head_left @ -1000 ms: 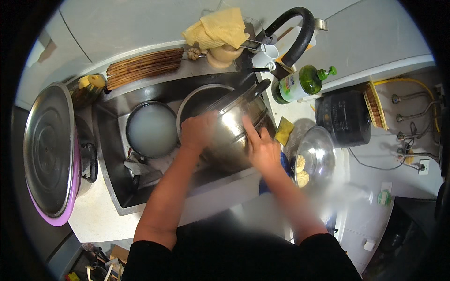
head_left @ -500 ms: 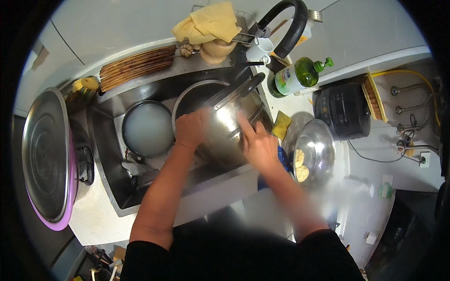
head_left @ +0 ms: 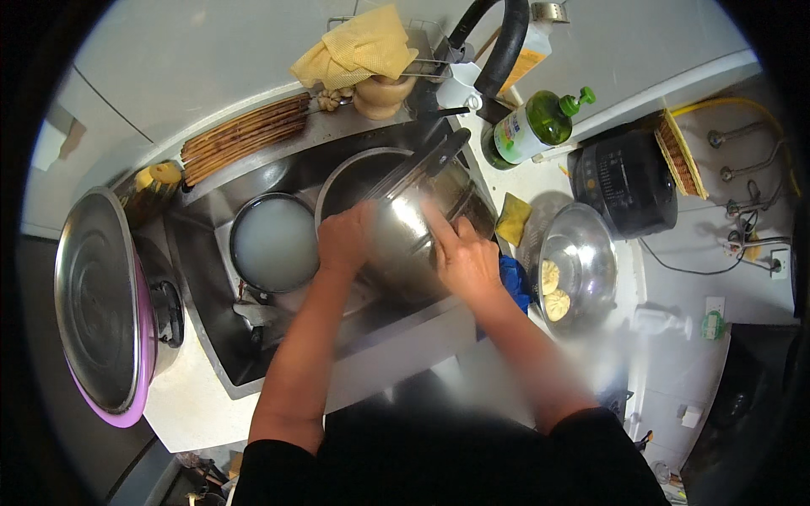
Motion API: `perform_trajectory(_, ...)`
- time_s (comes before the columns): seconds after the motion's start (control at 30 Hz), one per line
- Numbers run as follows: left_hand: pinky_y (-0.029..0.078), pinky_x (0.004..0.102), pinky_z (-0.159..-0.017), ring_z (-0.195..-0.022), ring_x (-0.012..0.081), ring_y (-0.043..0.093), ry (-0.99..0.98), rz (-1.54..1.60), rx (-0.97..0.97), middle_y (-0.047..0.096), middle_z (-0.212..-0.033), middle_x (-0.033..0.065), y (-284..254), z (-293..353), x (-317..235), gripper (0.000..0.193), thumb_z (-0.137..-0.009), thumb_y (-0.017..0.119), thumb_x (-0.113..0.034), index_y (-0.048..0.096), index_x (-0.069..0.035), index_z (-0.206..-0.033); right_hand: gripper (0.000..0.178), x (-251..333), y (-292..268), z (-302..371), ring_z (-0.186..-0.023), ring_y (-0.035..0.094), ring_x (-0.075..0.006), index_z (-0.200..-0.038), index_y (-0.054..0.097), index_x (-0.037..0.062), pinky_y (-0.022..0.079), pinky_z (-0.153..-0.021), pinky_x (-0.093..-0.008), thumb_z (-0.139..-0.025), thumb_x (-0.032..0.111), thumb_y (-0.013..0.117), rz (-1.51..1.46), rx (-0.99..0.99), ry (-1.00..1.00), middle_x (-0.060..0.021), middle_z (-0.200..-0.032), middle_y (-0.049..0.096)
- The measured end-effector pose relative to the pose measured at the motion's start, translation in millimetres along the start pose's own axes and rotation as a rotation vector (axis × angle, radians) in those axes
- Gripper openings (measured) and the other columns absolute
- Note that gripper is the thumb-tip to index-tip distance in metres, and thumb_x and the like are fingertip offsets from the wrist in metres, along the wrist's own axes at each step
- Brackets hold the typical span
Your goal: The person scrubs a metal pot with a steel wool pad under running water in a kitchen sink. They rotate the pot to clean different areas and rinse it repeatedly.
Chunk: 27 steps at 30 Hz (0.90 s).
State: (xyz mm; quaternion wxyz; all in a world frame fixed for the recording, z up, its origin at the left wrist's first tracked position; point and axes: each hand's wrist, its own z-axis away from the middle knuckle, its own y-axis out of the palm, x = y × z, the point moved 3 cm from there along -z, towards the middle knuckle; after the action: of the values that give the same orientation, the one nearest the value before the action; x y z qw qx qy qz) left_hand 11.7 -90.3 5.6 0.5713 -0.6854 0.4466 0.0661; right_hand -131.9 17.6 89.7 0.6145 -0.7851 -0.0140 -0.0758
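A large steel pot (head_left: 409, 244) is tilted in the sink, a dark handle (head_left: 456, 145) sticking up at its far side. My left hand (head_left: 344, 240) is closed on the pot's near-left edge, fingertips hidden. Against the right part of its shiny wall lies my right hand (head_left: 468, 260), index finger stretched along the metal and another finger bent; I see nothing held in it. Behind the pot shows the round rim of a dark-inside vessel (head_left: 342, 173). To the left, a round pan (head_left: 274, 243) holds cloudy whitish water.
The steel sink (head_left: 196, 291) has chopsticks (head_left: 245, 139) and a yellow cloth (head_left: 363, 49) behind it. Right are a green soap bottle (head_left: 540, 126), a sponge (head_left: 512, 219), a metal bowl (head_left: 582, 253) with buns, and a black cooker (head_left: 624, 190). A lidded pot (head_left: 101, 295) stands left.
The whole view has shifted slightly. Both hands stay on the steel pot in nearly the same places, the left on its edge and the right on its wall.
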Motion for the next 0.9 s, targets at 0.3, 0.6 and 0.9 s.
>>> perform_trajectory(0.3,0.05,0.0485,-0.061,-0.067,0.0404,0.062,-0.138,0.061,0.077,0.065,-0.076,0.0181,0,0,2,0.037,-0.095,0.04,-0.033,0.063,-0.008,-0.08,0.064,14,4,-1,-0.056,0.061,-0.0345,-0.138,0.045,0.0256,0.051,-0.049,-0.0438,-0.078,0.01,0.063,-0.006,-0.025,0.117,-0.0159,-0.077,0.055)
perform_trajectory(0.6,0.05,0.0487,-0.063,-0.067,0.0404,0.062,-0.13,0.098,0.035,0.065,-0.076,0.0182,-2,-4,0,0.038,-0.096,0.039,-0.031,0.064,-0.007,-0.08,0.061,18,2,-4,-0.056,0.062,-0.0332,-0.136,0.047,0.0241,0.05,-0.048,-0.0433,-0.078,0.01,0.061,-0.031,-0.046,0.15,-0.0143,-0.074,0.053)
perform_trajectory(0.9,0.049,0.0481,-0.06,-0.065,0.039,0.062,-0.095,0.098,-0.004,0.065,-0.075,0.0181,-2,1,2,0.034,-0.095,0.042,-0.027,0.062,-0.007,-0.077,0.063,17,0,5,-0.057,0.063,-0.0331,-0.136,0.046,0.025,0.052,-0.05,-0.0424,-0.077,0.01,0.061,-0.031,-0.03,0.15,-0.0159,-0.077,0.056)
